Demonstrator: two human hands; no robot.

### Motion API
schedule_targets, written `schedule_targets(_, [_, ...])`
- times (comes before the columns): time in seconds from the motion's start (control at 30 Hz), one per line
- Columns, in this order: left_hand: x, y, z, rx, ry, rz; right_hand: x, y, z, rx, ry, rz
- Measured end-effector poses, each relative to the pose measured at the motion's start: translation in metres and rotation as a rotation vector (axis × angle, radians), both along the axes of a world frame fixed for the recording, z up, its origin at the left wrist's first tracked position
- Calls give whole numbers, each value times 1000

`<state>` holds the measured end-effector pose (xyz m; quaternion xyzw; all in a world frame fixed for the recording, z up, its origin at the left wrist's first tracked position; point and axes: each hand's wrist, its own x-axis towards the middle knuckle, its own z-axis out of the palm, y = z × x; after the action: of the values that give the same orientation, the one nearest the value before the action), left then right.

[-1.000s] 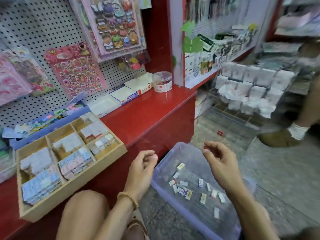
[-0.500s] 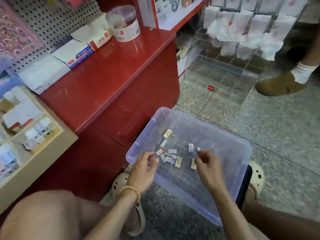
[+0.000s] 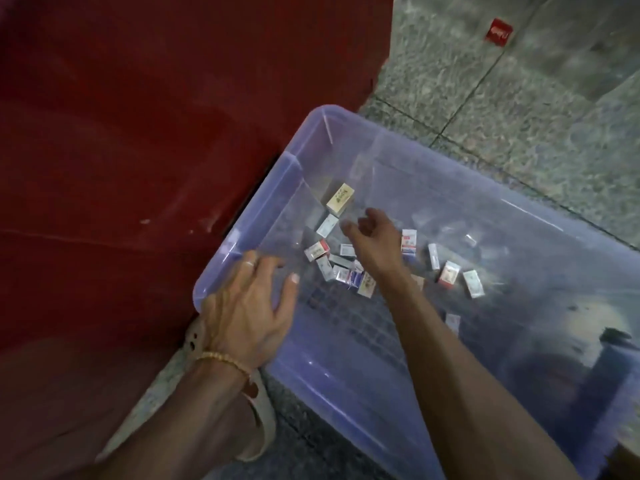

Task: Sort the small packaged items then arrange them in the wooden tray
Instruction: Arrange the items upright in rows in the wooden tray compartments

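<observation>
Several small packaged items lie scattered on the floor of a clear purple plastic bin (image 3: 249, 233). A cream box (image 3: 340, 199) lies farthest back, a white and red one (image 3: 316, 250) to its front left, and a red-topped one (image 3: 449, 274) to the right. My left hand (image 3: 251, 313) rests with spread fingers on the bin's near left rim and holds nothing. My right hand (image 3: 372, 237) reaches down inside the bin over the cluster, fingers loosely curled with nothing between them. The wooden tray is out of view.
The red counter front (image 3: 138, 133) stands hard against the bin's left side. Speckled grey floor tiles (image 3: 502, 126) stretch behind the bin, with a small red packet (image 3: 498, 32) lying on them. A pale sandal (image 3: 258, 410) shows under my left wrist.
The view has dropped from the counter and wooden tray down onto the bin. Both hands came down; the left now rests on the rim and the right reaches among the packets.
</observation>
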<state>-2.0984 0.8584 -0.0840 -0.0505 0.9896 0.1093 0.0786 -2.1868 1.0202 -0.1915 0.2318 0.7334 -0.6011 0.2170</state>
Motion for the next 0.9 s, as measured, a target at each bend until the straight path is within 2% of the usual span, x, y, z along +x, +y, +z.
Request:
schedule_targets(0.1, [-2,0,-1,9,29,21,-28,-14,-21,-29,-33,-47])
schedule_targets(0.17, [-4,1,-1,32,45,37,-41,-24,-37,-148,-75,-178])
schedule_targets(0.27, [-3,3,-1,18,83,27,-55,-35,-46,-203,-129,-324])
schedule_targets(0.53, [-4,4,-1,17,75,54,-59,-40,-53,-274,-179,-403])
schedule_targets(0.77, [-4,3,-1,17,85,56,-46,-29,-45,-192,-86,-275])
schedule_targets(0.9, [-4,3,-2,22,80,67,-22,-10,-39,-97,6,-34])
